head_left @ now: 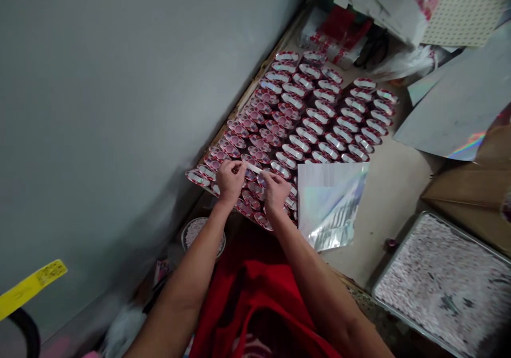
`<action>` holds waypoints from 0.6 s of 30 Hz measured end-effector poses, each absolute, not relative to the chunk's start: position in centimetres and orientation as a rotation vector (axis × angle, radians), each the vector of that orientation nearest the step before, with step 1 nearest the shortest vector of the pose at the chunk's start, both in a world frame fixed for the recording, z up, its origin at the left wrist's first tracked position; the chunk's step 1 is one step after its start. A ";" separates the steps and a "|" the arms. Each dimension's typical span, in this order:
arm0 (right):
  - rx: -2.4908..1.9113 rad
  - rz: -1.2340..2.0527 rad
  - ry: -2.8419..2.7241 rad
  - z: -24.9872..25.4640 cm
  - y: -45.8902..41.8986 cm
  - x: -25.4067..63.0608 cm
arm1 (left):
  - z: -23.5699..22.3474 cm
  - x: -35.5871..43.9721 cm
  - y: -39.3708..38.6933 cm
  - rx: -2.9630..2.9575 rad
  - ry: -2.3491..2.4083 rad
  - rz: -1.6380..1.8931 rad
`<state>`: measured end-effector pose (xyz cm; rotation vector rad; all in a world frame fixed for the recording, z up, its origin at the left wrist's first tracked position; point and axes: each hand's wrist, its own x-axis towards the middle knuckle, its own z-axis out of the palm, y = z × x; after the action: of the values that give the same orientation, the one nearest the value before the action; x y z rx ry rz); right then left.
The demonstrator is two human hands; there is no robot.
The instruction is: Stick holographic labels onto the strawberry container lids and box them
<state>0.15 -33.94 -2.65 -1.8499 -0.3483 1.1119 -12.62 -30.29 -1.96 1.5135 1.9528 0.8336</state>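
Note:
A short white strip (254, 168) is stretched between my two hands, above rows of round, red-rimmed containers (259, 144). Its left end is pinched in the fingers of my left hand (230, 181). The fingers of my right hand (276, 189) close on the other end. Many containers carry a pale strip across the top, such as the container (299, 143) to the right. Others, towards the left, show pink tops without one, like the container (229, 147). Just right of my right hand, a shiny silver-white sheet (333, 204) lies over the table and some containers.
A grey wall (120, 81) borders the table on the left. At right are a metal tray (425, 225) of pale bits, a cardboard box (463, 188) and a large silvery sheet (451, 102). A bowl (203, 235) of pale pieces sits below my left forearm. White boxes (383, 1) stand behind.

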 end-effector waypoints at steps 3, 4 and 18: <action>-1.981 1.060 -0.462 -3.8 -32.6 -0.8 | -3.3 -13.7 -28.4 1.694 1.963 0.732; -2.034 1.045 -0.505 -3.9 -32.3 -0.8 | -3.7 -13.8 -28.0 1.735 1.969 0.705; -2.277 0.970 -0.703 -3.8 -31.4 -1.4 | -4.9 -14.4 -27.2 1.770 1.921 0.616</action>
<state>-1.39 -31.35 -3.83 -2.2767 -0.7033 0.9698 -14.38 -27.22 -4.86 1.7696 1.9206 0.6157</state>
